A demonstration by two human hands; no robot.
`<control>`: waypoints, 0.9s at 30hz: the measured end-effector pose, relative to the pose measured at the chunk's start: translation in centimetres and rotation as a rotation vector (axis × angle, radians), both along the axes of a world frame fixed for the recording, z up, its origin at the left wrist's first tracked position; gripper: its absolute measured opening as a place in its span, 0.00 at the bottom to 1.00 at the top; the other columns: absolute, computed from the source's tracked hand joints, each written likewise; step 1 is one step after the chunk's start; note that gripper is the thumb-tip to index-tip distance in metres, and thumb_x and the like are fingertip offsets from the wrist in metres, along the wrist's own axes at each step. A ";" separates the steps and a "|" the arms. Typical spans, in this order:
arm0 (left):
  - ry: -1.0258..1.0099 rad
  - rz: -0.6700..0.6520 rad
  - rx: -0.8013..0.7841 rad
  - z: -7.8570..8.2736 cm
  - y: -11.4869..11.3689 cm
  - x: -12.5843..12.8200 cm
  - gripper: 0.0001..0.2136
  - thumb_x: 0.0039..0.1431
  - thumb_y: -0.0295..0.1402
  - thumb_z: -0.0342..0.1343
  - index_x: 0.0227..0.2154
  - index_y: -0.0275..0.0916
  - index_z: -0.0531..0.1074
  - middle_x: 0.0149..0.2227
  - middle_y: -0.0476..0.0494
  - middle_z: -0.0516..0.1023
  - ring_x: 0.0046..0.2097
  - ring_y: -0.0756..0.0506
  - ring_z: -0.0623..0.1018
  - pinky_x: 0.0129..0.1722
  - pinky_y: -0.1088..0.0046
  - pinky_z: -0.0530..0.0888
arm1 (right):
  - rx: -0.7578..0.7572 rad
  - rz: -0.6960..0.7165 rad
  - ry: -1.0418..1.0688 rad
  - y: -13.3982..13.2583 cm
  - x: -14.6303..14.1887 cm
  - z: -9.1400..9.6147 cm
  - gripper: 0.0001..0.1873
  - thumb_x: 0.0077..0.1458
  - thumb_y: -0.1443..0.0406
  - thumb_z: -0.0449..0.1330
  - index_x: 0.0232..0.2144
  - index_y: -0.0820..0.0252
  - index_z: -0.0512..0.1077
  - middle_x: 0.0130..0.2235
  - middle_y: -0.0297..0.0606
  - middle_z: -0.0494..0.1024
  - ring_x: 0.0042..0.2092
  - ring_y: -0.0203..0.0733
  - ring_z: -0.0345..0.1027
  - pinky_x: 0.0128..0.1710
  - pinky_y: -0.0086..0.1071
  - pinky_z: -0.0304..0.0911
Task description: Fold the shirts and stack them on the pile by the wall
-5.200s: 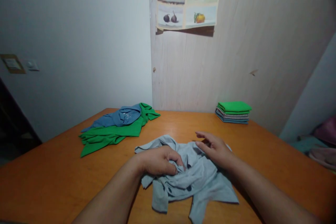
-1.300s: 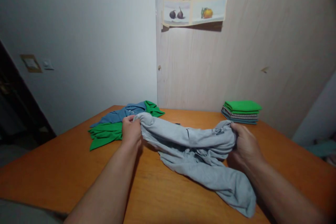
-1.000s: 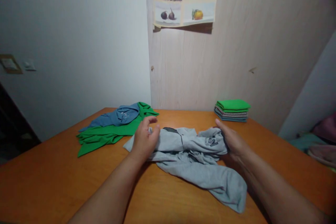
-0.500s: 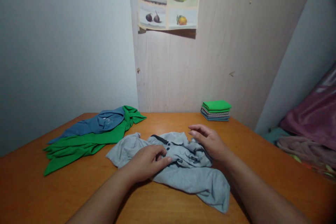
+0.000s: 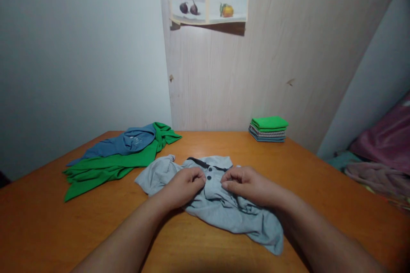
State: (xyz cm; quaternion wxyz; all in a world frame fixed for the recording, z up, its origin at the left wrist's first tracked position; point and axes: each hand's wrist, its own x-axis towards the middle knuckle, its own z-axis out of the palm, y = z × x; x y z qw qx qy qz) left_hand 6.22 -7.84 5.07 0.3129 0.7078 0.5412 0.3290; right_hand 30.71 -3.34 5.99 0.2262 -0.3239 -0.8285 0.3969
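Note:
A crumpled grey shirt (image 5: 224, 211) with dark buttons and a dark band inside its collar lies on the orange-brown table (image 5: 205, 249) in front of me. My left hand (image 5: 188, 185) pinches the cloth just left of the buttons, thumb and fingers pressed together. To the right of the buttons, my right hand (image 5: 245, 183) is closed on the cloth too, its thumb and index finger meeting at a fold. One sleeve stretches toward the near right, and the other part bunches out at the left beyond my left hand.
Loose blue (image 5: 128, 140) and green garments (image 5: 109, 168) lie heaped at the table's left. A neat stack of folded cloths (image 5: 269, 129), green on top, stands at the back right. Beyond the right edge are a pink cloth (image 5: 381, 140) and a brownish one (image 5: 368, 177).
My right hand has come down and left onto the shirt and closed on it. My left hand's fingers have tightened into a pinch. The button strip now lies flatter; the view has tilted down slightly.

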 end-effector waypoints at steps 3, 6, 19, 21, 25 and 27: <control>-0.189 0.049 -0.089 0.5 -0.4 1.0 0.13 0.58 0.44 0.56 0.29 0.38 0.70 0.24 0.54 0.65 0.25 0.52 0.61 0.25 0.75 0.56 | 0.155 -0.060 0.000 -0.5 -0.8 -0.3 0.07 0.58 0.64 0.60 0.33 0.60 0.78 0.26 0.30 0.71 0.28 0.34 0.61 0.28 0.28 0.55; -0.316 0.096 -0.159 1.1 -0.9 1.8 0.15 0.56 0.45 0.59 0.28 0.39 0.67 0.22 0.57 0.62 0.23 0.53 0.57 0.23 0.76 0.53 | 0.266 -0.084 0.057 -0.7 -1.4 -0.4 0.05 0.57 0.68 0.59 0.32 0.59 0.76 0.29 0.32 0.75 0.32 0.36 0.66 0.32 0.28 0.58; -0.479 0.119 -0.318 0.0 -0.7 2.1 0.13 0.44 0.31 0.65 0.31 0.39 0.67 0.19 0.61 0.61 0.21 0.55 0.57 0.21 0.79 0.50 | 0.014 -0.085 0.138 -1.2 -2.4 -0.9 0.04 0.54 0.66 0.59 0.33 0.60 0.73 0.23 0.25 0.65 0.25 0.31 0.54 0.24 0.26 0.48; -0.494 0.129 -0.328 -0.1 -0.6 2.2 0.13 0.43 0.31 0.64 0.32 0.39 0.68 0.19 0.60 0.62 0.21 0.55 0.58 0.21 0.79 0.51 | -0.006 -0.093 0.142 -1.2 -2.4 -1.1 0.04 0.54 0.66 0.59 0.34 0.60 0.73 0.23 0.25 0.64 0.25 0.31 0.54 0.24 0.26 0.48; -0.511 0.151 -0.336 -0.3 -0.5 2.4 0.10 0.47 0.34 0.63 0.31 0.38 0.69 0.21 0.57 0.66 0.22 0.54 0.61 0.21 0.78 0.53 | -0.014 -0.112 0.148 -0.9 -2.5 -1.5 0.04 0.54 0.67 0.59 0.34 0.60 0.73 0.23 0.25 0.65 0.25 0.31 0.56 0.24 0.26 0.48; -0.494 0.151 -0.338 -0.4 -0.5 2.5 0.08 0.47 0.33 0.61 0.29 0.38 0.69 0.20 0.57 0.66 0.21 0.54 0.59 0.21 0.78 0.52 | -0.014 -0.115 0.141 -0.7 -2.5 -1.7 0.05 0.54 0.67 0.59 0.34 0.60 0.74 0.23 0.26 0.65 0.25 0.31 0.56 0.24 0.26 0.48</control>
